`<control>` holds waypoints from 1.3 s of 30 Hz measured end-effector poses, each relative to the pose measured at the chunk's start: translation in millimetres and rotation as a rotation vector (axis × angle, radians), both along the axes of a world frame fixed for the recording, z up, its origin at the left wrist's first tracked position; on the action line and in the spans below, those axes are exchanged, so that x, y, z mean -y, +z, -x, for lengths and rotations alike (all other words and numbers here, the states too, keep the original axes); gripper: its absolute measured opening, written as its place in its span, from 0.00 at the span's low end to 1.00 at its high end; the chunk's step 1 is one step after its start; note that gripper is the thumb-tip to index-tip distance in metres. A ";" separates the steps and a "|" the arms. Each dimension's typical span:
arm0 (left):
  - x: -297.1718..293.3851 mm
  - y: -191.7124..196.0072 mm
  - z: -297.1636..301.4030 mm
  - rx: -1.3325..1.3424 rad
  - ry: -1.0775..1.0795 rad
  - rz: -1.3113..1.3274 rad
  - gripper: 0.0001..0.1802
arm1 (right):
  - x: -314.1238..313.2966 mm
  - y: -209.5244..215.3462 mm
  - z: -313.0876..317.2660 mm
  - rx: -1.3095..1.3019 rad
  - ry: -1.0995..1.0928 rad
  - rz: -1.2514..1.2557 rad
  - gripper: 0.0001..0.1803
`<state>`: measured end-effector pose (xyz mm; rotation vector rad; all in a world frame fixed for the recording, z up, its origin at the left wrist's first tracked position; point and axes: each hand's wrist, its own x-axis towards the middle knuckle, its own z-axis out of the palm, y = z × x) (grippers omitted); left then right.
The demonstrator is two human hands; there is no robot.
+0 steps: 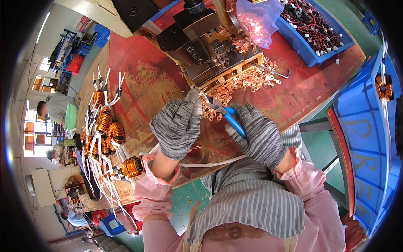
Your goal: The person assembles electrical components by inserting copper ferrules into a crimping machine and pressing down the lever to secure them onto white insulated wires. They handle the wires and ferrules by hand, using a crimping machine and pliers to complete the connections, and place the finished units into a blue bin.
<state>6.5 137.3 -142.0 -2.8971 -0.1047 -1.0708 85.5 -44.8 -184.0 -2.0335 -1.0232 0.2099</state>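
Observation:
My left hand (178, 126), in a grey striped knit glove, is closed with its thumb and fingertips together just in front of the press. What it pinches is hidden. My right hand (260, 136), gloved alike, grips blue-handled pliers (233, 119). Their metal jaws point up and left, right beside the left fingertips. Copper ring terminals (247, 80) lie heaped behind the jaws and around the base of the dark metal press (197, 50). A white lead (214, 163) curves along the table's near edge below my hands.
Copper-wound coils (115, 132) with white leads are piled on the left. A clear bag of terminals (257, 25) and a blue bin of red-black wires (310, 31) stand at the back right. A hex key (270, 70) sticks out beside the press. A large blue crate (369, 143) is on the right.

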 end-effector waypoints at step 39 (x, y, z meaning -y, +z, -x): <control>-7.7 20.5 -5.3 -0.152 -0.065 1.313 0.12 | -30.6 0.3 -20.6 0.474 -0.200 0.084 0.40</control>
